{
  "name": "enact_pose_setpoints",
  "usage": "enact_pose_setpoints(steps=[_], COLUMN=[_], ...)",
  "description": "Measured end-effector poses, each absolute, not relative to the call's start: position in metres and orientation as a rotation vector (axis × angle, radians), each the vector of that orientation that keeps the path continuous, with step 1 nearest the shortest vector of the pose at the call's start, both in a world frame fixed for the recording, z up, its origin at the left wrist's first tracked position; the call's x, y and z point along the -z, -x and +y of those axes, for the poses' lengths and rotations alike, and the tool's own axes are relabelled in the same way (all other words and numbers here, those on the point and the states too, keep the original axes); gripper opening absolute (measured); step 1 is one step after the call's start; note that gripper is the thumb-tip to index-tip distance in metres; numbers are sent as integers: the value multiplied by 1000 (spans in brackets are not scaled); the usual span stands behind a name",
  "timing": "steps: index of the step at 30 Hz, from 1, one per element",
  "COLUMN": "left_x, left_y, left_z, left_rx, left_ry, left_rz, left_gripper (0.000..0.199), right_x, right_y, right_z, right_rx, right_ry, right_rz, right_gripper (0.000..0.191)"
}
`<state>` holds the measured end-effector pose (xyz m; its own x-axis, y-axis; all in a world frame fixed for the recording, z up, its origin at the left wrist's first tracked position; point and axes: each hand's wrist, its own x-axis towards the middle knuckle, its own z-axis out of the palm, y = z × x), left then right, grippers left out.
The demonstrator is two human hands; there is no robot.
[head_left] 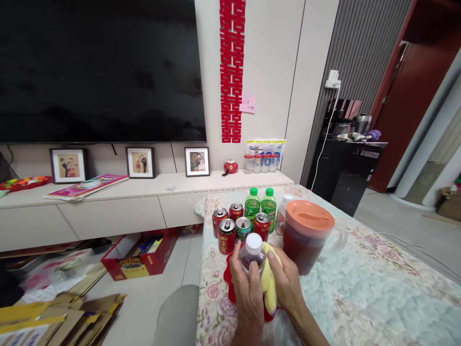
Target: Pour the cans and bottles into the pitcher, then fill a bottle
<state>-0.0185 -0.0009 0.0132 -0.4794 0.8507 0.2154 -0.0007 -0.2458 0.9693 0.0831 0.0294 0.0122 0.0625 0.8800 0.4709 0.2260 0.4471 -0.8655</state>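
Observation:
Between my hands is a clear plastic bottle [254, 246] with a white cap and dark contents. My left hand [248, 290] is wrapped round its left side, thumb across the front. In my right hand [287, 278] is a yellow cloth [268, 281], pressed against the bottle's right side. Part of a red mat [229, 283] shows beneath my hands. Several drink cans [226, 236] stand just beyond, with two green-capped bottles [253, 205] behind them. A pitcher [308, 235] with an orange lid and dark red liquid stands right of my hands.
A floral cloth [360, 288] covers the table. Behind it runs a low white cabinet [118, 214] with framed photos [197, 162] and red-lidded jars [256, 164]. On the floor at left are an open red box [144, 259] and flattened cardboard [65, 319].

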Motion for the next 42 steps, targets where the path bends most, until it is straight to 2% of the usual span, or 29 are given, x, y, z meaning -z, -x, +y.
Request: enact_pose_setpoints(steps=[3, 7, 10, 15, 21, 24, 27, 30, 32, 35, 39, 42], left_x=[-14, -16, -16, -19, -16, -13, -12, -11, -12, -15, -19, -19], left_y=[17, 15, 14, 16, 16, 16, 16, 15, 15, 15, 16, 18], left_z=[-1, -3, -3, -4, -3, -1, -1, -2, -2, -3, -3, -2], left_rx=[-1832, -1826, -1800, -1762, -1758, -1791, -1836, -1811, -1779, -1756, -1764, -1758], left_ry=[-1089, -1094, -1059, -1024, -1053, -1119, -1181, -1141, -1066, -1015, -993, -988], left_rz=[1412, 1355, 1319, 1366, 1395, 1423, 1440, 1379, 1342, 1328, 1360, 1359], left_gripper=[59, 54, 53, 51, 54, 57, 55, 53, 54, 55, 57, 60], right_x=[-17, -20, -17, -10, -9, -12, -16, -21, -23, -23, -20, -16], right_y=[-85, -85, -83, -81, -79, -81, -84, -86, -86, -85, -83, -80], right_z=[22, 20, 25, 34, 34, 28, 21, 18, 19, 24, 31, 33], right_rx=[-371, -199, -344, -734, -818, -667, -338, -126, -102, -259, -671, -768], right_ry=[878, 760, 861, 1059, 1100, 1043, 918, 801, 778, 864, 1046, 1104], right_rz=[-1488, -1578, -1530, -1416, -1405, -1404, -1465, -1582, -1628, -1573, -1457, -1438], right_gripper=[34, 42, 42, 57, 57, 47, 36, 42, 45, 44, 58, 62])
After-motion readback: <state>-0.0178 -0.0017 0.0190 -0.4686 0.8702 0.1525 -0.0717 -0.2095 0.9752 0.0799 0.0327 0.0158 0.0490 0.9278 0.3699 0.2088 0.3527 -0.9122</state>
